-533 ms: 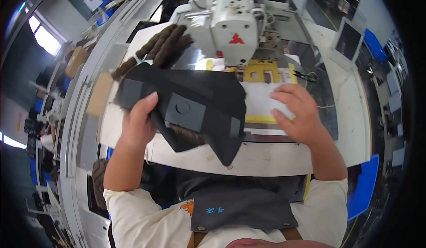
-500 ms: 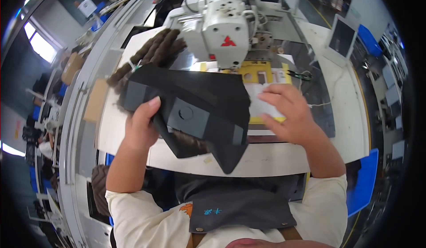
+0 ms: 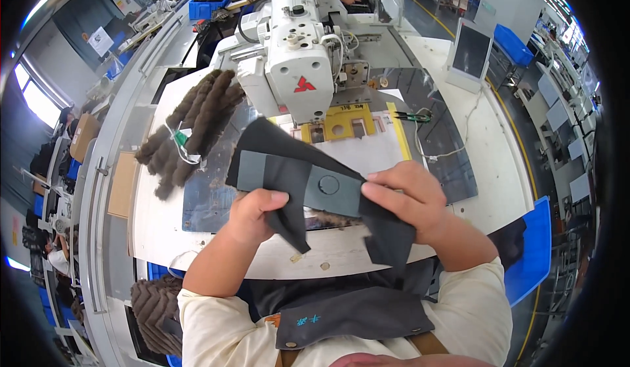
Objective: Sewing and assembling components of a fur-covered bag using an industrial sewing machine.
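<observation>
While a bundle of brown furry strips [image 3: 197, 121] lies on the white desk [image 3: 157, 232], the left hand [image 3: 252, 216] pinches the black fabric piece [image 3: 289, 178], raised above the desk before a white sewing machine [image 3: 296, 71]; the right hand [image 3: 415, 201] clamps its other end.

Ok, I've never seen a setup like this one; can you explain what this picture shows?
It comes from a wide fisheye camera worn on the person's head, looking down, so straight edges bend near the rim. No robot here: the bare left hand and right hand hold a black fabric piece with grey patches, one bearing a round outline. Beyond, a white industrial sewing machine stands at a white table, a yellow template by its sewing head. A brown plush bundle lies left; a white-framed screen stands right.
</observation>
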Demonstrator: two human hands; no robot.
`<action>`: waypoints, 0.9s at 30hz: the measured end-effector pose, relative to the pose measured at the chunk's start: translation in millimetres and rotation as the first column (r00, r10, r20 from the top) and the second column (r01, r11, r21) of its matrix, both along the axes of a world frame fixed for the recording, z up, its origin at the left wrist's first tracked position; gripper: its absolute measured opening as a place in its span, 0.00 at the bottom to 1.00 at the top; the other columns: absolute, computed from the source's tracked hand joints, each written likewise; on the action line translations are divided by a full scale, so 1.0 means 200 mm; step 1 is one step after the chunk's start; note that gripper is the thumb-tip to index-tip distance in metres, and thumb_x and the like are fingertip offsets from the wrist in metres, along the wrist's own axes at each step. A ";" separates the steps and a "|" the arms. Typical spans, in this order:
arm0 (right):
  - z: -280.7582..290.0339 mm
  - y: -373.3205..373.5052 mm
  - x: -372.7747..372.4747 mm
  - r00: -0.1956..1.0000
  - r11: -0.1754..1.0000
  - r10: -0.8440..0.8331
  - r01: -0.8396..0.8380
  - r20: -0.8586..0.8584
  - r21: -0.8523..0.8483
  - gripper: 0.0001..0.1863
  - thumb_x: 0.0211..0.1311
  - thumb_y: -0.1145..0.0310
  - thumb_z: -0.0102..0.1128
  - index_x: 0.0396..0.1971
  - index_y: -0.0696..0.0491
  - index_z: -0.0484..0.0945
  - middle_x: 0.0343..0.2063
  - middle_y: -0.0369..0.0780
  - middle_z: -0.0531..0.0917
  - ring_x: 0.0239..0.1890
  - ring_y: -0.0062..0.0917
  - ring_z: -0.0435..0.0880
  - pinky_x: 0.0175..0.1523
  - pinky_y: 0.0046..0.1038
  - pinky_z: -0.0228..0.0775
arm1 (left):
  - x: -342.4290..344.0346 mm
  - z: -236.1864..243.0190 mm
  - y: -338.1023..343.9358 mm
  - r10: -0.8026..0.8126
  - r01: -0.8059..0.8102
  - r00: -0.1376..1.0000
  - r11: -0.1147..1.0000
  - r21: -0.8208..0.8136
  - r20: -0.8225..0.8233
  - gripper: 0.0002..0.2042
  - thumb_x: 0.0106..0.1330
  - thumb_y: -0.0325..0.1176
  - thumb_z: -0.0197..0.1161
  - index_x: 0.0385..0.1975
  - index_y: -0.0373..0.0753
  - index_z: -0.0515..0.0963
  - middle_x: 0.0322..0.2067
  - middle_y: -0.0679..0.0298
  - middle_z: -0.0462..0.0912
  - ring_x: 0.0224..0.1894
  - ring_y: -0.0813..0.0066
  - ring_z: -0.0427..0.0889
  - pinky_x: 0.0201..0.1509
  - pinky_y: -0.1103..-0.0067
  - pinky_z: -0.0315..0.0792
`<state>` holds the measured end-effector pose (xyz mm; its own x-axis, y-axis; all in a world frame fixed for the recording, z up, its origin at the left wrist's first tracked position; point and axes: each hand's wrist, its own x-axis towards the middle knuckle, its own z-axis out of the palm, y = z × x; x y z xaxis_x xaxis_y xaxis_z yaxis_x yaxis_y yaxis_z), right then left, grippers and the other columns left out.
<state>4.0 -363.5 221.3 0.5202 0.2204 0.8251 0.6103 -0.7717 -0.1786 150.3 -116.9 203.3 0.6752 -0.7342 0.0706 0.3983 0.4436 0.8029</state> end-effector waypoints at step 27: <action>-0.30 -0.29 0.06 0.543 0.532 0.395 0.522 -0.741 0.666 0.31 0.60 0.57 0.77 0.58 0.58 0.78 0.51 0.41 0.86 0.53 0.26 0.84 0.62 0.31 0.73 | 0.28 -0.24 -0.16 -0.362 0.073 0.863 0.780 0.621 0.353 0.05 0.62 0.19 0.63 0.37 0.30 0.82 0.28 0.72 0.81 0.33 0.86 0.76 0.37 0.82 0.71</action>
<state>15.7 -421.4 160.7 0.9402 -0.2954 -0.1698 -0.1886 -0.0361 -0.9814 206.6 -149.9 154.9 0.4938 -0.8531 -0.1685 -0.0254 -0.2079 0.9778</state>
